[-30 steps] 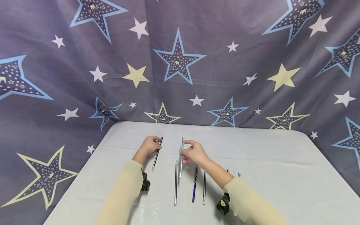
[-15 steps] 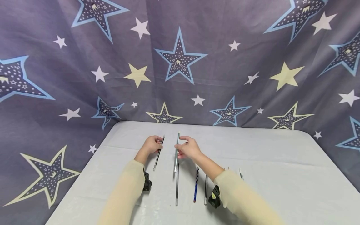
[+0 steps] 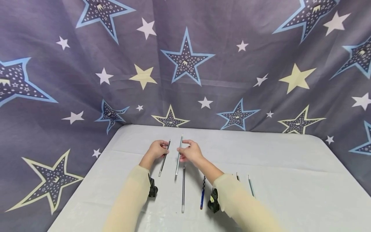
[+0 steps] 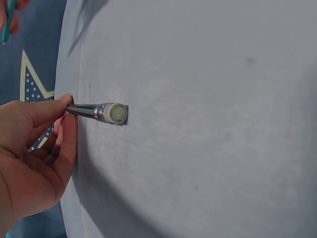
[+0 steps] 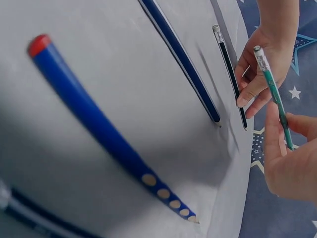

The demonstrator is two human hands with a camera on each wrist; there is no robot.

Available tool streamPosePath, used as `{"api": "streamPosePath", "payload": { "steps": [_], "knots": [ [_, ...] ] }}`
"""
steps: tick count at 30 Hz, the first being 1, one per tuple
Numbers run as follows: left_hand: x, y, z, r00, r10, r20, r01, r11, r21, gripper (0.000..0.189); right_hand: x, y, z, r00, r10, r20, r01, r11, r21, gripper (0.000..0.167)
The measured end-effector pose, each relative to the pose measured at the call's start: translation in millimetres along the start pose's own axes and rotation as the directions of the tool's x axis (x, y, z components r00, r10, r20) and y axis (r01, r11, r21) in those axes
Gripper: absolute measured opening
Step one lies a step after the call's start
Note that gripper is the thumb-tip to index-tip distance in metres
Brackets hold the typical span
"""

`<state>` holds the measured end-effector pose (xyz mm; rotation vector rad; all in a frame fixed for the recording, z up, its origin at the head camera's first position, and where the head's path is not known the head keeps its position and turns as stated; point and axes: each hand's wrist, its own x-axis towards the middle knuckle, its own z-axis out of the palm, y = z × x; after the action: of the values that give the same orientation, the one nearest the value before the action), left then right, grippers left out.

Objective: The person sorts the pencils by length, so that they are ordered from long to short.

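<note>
My left hand pinches a black pencil between thumb and fingers, its sharpened end pointing away. In the left wrist view the pencil's white eraser faces the camera, close over the white cloth. To the right, my right hand holds a teal pencil tilted, eraser end toward me. The right wrist view shows this teal pencil next to the left hand's black one, a gap between them. A dark striped pencil lies just below the right hand.
A blue pencil with a red end and pale dots lies beside the right wrist camera. Partly behind the right sleeve are a dark pencil and another teal pencil. A star-patterned curtain hangs behind the white-covered table.
My right hand has moved left and slightly away from me with the teal pencil, closer to the left hand. The left hand keeps its hold on the black pencil, almost still.
</note>
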<state>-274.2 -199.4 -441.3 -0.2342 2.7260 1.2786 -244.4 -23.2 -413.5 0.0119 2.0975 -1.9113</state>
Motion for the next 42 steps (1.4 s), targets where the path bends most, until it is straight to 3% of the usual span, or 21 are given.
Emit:
{"api": "streamPosePath", "payload": {
  "steps": [42],
  "knots": [
    [-0.4,-0.2,0.7,1.0,-0.008,0.008,0.008,1.0,0.0,0.04,8.2,15.6,33.7,1.0,-0.01,-0.022,0.01,1.0,0.011,0.047]
  ]
}}
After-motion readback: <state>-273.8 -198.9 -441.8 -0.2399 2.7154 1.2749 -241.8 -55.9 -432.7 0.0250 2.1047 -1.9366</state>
